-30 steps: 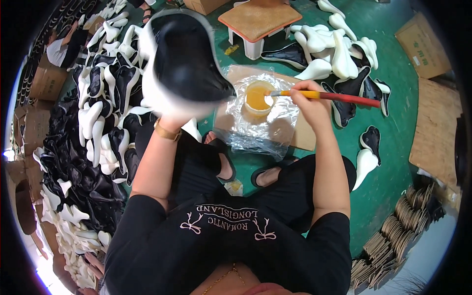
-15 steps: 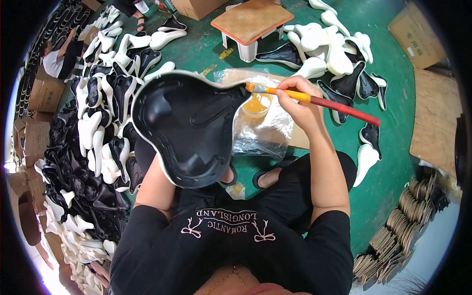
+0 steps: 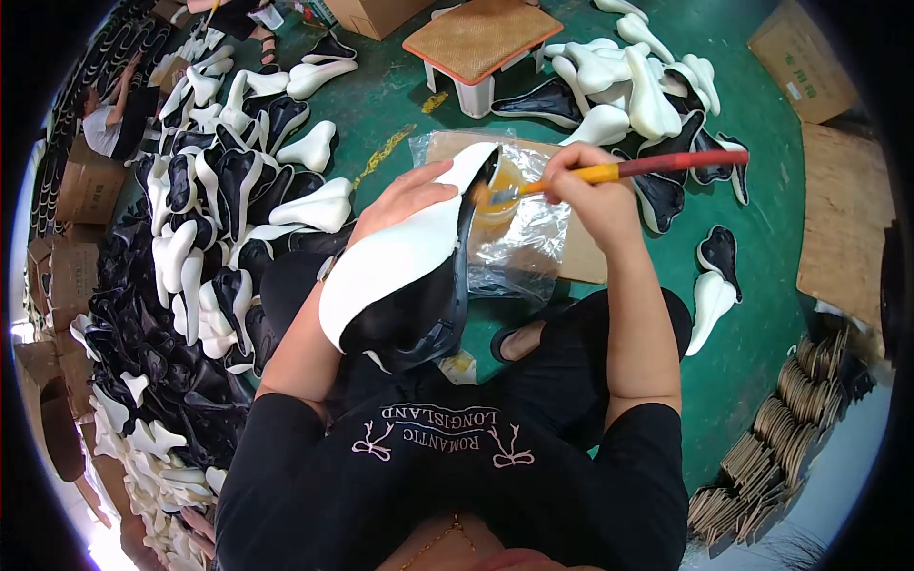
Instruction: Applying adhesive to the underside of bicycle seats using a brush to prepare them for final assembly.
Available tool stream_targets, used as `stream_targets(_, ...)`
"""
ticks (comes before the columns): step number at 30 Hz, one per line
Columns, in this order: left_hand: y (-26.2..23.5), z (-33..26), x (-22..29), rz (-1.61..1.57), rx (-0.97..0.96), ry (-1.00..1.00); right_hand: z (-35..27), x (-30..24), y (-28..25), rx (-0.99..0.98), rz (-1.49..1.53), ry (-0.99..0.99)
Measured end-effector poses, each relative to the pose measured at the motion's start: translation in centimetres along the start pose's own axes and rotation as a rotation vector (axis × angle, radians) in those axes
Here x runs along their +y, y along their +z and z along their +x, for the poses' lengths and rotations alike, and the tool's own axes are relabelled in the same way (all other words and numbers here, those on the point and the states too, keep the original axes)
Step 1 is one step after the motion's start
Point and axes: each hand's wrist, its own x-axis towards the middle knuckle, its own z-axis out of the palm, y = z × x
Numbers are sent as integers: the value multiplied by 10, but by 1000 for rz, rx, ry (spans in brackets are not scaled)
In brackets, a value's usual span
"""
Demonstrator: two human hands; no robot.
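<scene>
Near the cup, our right hand pinches the brush; our left hand grips the tilted seat, fingers pointing forward-right.

Left hand long, right hand curled

The left hand shows its back, with its extended fingers lying close together and angled forward and to the right; its thumb is hidden. The left forearm slants forward and inward. The right hand keeps its fingers bent in a pinching grip. Behind it, the right forearm rises from the elbow, leaning slightly inward. Both forearms are bare, and the two hands stand apart.
</scene>
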Motion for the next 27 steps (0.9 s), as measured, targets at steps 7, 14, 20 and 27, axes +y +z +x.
stream_targets(7, 8, 9, -18, 48, 58, 57, 4, 8, -7, 52, -37, 1)
stream_targets(14, 15, 13, -47, -49, 112, 20, 14, 61, 11, -45, -629, -116)
stream_targets(20, 16, 15, -58, -84, 144, 129, 6, 7, -10, 87, 154, -63)
stream_targets(27, 19, 20, -59, 9, 86, 100, 5, 4, 7, 79, 90, -64)
